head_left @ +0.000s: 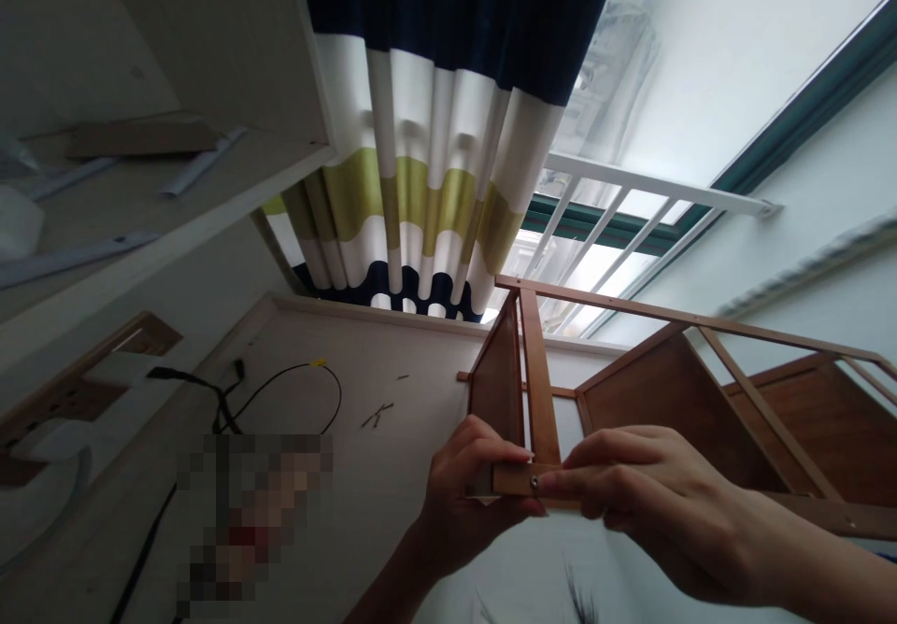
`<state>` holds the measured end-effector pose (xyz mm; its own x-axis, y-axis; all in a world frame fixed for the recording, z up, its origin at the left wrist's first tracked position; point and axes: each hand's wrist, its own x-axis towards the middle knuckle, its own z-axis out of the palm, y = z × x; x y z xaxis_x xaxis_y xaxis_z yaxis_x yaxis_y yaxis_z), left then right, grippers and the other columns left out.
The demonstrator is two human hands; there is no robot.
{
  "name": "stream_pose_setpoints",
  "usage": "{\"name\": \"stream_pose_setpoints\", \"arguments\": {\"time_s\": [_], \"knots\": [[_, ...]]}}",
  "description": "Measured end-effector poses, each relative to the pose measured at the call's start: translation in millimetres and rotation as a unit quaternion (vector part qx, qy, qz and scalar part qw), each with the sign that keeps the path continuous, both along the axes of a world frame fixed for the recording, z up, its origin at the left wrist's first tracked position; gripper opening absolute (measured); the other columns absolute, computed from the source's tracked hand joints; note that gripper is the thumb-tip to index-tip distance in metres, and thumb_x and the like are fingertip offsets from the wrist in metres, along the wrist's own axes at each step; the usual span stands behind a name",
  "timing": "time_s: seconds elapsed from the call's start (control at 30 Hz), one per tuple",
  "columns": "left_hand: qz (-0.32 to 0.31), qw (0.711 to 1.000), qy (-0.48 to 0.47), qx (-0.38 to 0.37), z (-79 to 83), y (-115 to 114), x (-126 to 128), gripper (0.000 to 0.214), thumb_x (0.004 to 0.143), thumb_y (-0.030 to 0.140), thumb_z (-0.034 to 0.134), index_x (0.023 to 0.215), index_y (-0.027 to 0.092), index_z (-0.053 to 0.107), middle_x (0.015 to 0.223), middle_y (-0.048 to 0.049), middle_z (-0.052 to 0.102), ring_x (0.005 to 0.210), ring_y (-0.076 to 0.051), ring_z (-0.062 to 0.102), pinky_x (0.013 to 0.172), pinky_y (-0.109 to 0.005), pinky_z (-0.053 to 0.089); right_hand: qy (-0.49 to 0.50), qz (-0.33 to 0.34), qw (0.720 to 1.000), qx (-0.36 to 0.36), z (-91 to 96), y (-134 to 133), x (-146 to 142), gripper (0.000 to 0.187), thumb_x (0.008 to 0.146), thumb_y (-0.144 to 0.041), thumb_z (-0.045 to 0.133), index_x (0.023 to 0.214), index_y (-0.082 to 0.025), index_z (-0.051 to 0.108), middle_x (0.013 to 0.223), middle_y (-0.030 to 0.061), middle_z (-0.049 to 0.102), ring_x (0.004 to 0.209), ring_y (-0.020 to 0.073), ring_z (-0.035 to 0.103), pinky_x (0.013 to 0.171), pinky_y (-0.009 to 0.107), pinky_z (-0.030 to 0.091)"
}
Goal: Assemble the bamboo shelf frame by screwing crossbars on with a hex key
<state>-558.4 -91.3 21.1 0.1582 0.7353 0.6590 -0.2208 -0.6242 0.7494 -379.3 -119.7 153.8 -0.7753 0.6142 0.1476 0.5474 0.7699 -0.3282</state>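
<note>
A brown wooden shelf rack (pixel 673 390) with slatted rails and sloping boards lies on its side, stretching from centre to the right edge. My left hand (pixel 469 503) is closed round the near corner of the wooden shelf rack's frame, thumb on its end. My right hand (pixel 651 503) is next to it, with its fingertips pinched on a small metal screw (pixel 533 484) in the end of the frame bar.
A striped blue, white and green curtain (pixel 420 194) hangs by a white window guard (pixel 631 204). A black cable (pixel 231 400) and a few small wooden dowels (pixel 377 413) lie on the pale surface. A white cabinet (pixel 175 166) holding white rails stands at the left. A blurred patch (pixel 245 521) sits at lower left.
</note>
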Motion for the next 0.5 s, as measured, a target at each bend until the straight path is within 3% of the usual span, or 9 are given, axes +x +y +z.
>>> {"name": "stream_pose_setpoints", "arguments": {"time_s": [0.13,0.37,0.5], "knots": [[-0.005,1.000,-0.001,-0.007,-3.1,0.0,-0.6,0.036,0.065,0.037,0.074,0.093,0.019,0.060,0.074,-0.0021,0.056,0.067,-0.013,0.052,0.059,-0.023,0.045,-0.011,0.006,1.000,0.007,-4.0,2.1,1.2,0.029,0.087,-0.007,0.038,0.114,-0.011,0.047,0.081,0.0058,0.063,0.068,0.0121,0.054,0.060,0.024,0.042],[-0.015,0.999,-0.021,-0.036,-6.0,-0.1,2.6,0.042,0.062,0.036,0.076,0.097,0.020,0.059,0.074,-0.0023,0.057,0.067,-0.014,0.053,0.060,-0.024,0.045,0.008,-0.006,0.999,0.037,-4.2,-2.2,6.1,0.020,0.090,-0.010,0.036,0.105,-0.013,0.049,0.098,0.0092,0.064,0.084,0.0136,0.058,0.072,0.026,0.044],[-0.018,0.997,-0.043,-0.068,-21.2,-7.4,2.1,0.055,0.063,0.041,0.075,0.109,0.023,0.051,0.081,-0.0025,0.060,0.072,-0.014,0.056,0.065,-0.024,0.047,0.012,-0.029,0.997,0.068,-3.5,-6.5,9.7,0.019,0.090,-0.010,0.036,0.101,-0.016,0.050,0.077,0.0031,0.062,0.068,0.0109,0.057,0.066,0.023,0.045]]}}
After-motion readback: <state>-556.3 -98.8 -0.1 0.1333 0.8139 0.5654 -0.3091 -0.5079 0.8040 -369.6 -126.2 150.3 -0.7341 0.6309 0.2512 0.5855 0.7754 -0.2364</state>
